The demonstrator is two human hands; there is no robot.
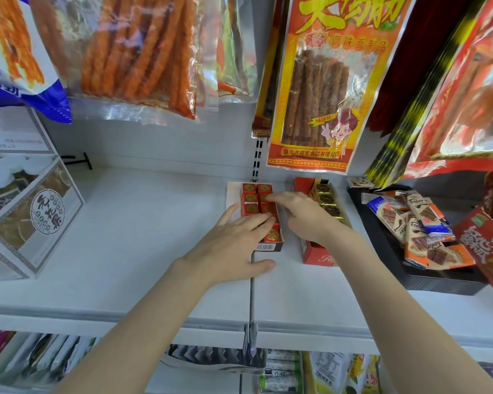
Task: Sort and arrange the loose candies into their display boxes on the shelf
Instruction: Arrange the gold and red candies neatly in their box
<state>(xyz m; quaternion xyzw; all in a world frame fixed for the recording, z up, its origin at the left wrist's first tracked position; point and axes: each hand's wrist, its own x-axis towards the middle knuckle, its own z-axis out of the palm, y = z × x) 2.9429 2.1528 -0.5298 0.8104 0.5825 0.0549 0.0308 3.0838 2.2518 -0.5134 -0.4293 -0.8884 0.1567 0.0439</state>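
Head view — square foil candies point(261, 207), boxed

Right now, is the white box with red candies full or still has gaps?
Nearly full, as far as visible: red candies lie in two rows in the white box; both hands cover the middle, so gaps there cannot be told.

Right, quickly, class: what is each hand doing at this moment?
Left hand: open, straight fingers resting on the red candies in their box.
Right hand: open, fingertips touching the red candies; holds nothing that can be seen.
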